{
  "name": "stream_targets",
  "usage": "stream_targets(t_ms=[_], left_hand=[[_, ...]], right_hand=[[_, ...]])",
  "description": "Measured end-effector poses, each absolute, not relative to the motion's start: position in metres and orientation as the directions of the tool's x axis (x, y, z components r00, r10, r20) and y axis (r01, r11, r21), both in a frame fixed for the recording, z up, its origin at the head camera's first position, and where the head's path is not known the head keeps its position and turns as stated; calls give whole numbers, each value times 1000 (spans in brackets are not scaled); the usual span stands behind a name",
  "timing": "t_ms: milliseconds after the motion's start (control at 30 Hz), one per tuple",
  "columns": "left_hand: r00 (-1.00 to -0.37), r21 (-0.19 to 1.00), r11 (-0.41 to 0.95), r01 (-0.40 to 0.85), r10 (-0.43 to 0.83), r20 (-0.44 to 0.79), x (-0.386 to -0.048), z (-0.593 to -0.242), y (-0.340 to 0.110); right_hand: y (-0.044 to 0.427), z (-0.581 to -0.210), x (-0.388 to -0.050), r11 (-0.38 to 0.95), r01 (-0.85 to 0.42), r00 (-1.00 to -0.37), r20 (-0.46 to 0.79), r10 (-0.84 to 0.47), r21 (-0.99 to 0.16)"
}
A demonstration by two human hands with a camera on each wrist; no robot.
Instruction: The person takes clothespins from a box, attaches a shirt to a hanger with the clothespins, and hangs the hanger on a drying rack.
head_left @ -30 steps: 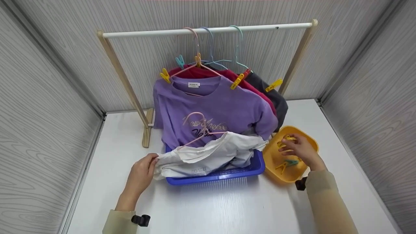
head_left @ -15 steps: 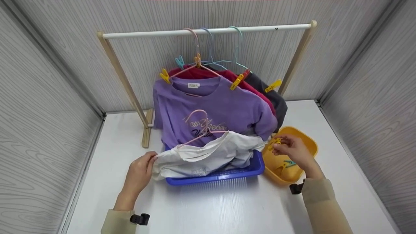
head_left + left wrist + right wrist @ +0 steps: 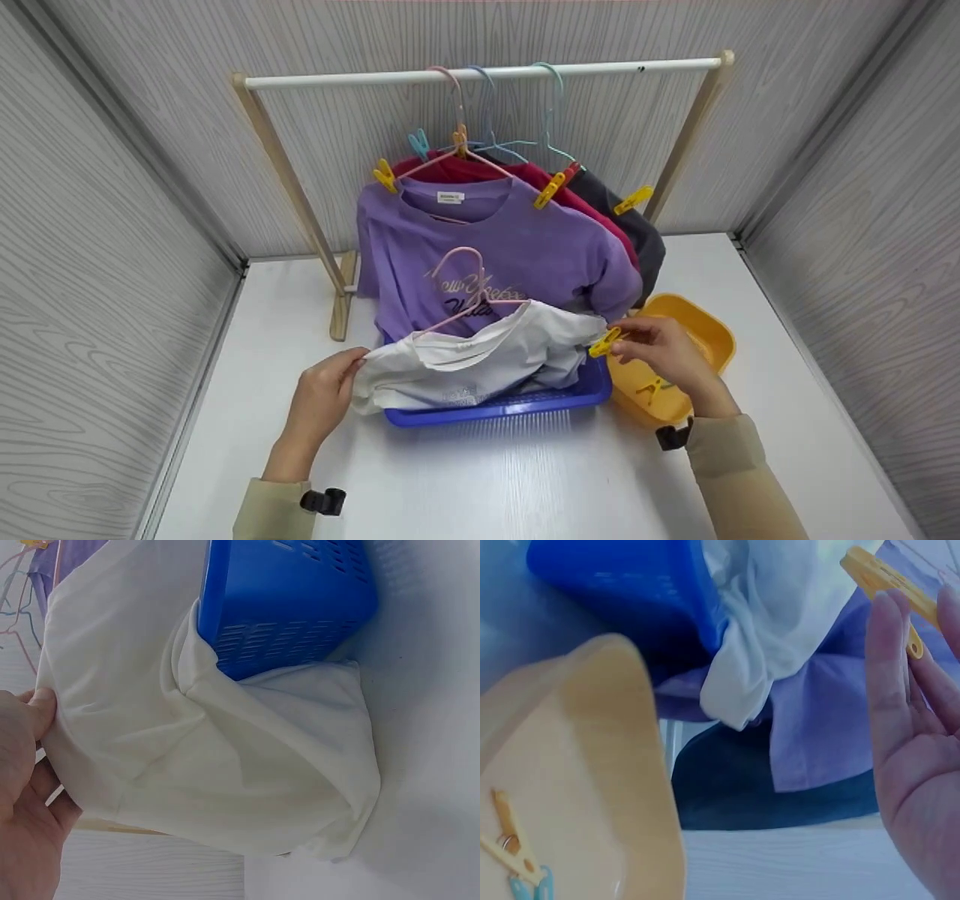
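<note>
A white shirt (image 3: 480, 360) with a pink hanger (image 3: 480, 292) in its neck lies over the blue basket (image 3: 495, 412). My left hand (image 3: 322, 397) pinches the shirt's left end between thumb and fingers, and the left wrist view shows the cloth (image 3: 135, 712) drooping from that grip. At the shirt's right end, my right hand (image 3: 664, 356) holds a yellow clothespin (image 3: 604, 342) by its handles. In the right wrist view the clothespin (image 3: 889, 585) sits between thumb and fingertips, beside the white cloth. Whether it touches the cloth I cannot tell.
An orange bin (image 3: 709, 326) with a few clothespins (image 3: 654, 388) stands right of the basket. Behind, a rack with a white rod (image 3: 337, 79) bears a purple shirt (image 3: 495, 240), a red one (image 3: 592, 214) and a dark one (image 3: 637, 240), with clothespins on them.
My right hand has come out of the orange bin with a yellow clothespin and moved left to the white shirt's right end. The left hand keeps its grip; the pink hanger stands slightly higher.
</note>
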State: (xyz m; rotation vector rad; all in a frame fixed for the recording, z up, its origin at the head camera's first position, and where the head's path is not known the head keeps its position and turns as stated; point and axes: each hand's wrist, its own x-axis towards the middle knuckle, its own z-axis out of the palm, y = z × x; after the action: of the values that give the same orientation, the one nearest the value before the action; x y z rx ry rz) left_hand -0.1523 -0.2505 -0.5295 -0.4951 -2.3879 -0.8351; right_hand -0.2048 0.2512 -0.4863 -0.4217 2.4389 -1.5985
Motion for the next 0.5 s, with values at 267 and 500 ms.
stream_targets(t_ms=[267,500], left_hand=[[-771,449,735,508,155,618,-154,-526,-249],[-751,432,738,519,152,643,-155,-523,-248]], right_hand=[[218,-471,-200,411,-274,-923,117,-367,-869],[176,-430,-187,373,-494,-840,319,-439,-786]])
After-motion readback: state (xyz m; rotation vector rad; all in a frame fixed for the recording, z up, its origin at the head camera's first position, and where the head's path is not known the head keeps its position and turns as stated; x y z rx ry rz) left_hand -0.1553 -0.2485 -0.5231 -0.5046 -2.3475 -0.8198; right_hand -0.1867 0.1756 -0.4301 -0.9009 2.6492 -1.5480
